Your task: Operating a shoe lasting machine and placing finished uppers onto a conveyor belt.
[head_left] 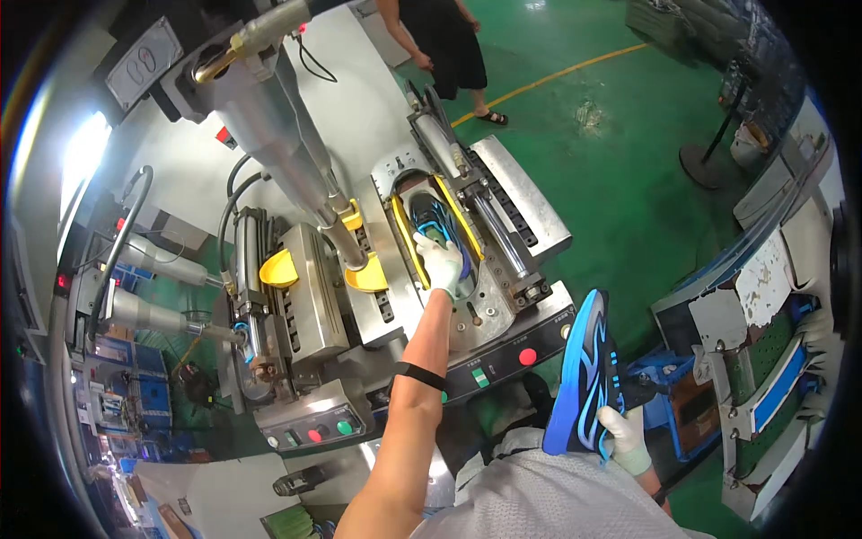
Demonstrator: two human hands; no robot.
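- While looking down past the grey shirt (pixel 575 494), noted a blue running shoe (pixel 585 386) held toe-up on the right, in view just beyond the end of the dark control panel (pixel 505 364).
- Observed a thick, smooth sole shading from bright blue to violet at the heel, joined to a darker upper with wavy pale-blue lines.
- Recorded the right hand (pixel 626 438), in a pale fabric glove, with fingers closed around that shoe near its heel.
- Found a second shoe (pixel 433 216), dark with light-blue lines, lying in the steel cradle (pixel 480 310), partly covered.
- Saw the left hand (pixel 440 262), likewise gloved, laid over the near part of the second shoe; cannot tell whether grasping or merely touching.
- Noted long yellow pads (pixel 459 218) flanking the second shoe, and curved, shell-like yellow pieces (pixel 278 268) at the neighbouring station.
- Logged a domed red button (pixel 528 357) and a rectangular green switch (pixel 481 377) on the panel.
- Located a blue plastic crate (pixel 655 404) behind the held shoe, containing something brown and flat-sided; kind unclear.
- Traced the straight edge of a brushed steel block (pixel 516 193) along smooth green floor (pixel 584 225), with room between machine and right-hand rack (pixel 763 386).
- Saw a person (pixel 444 45) in black beyond the machine, near a yellow floor line (pixel 566 72).
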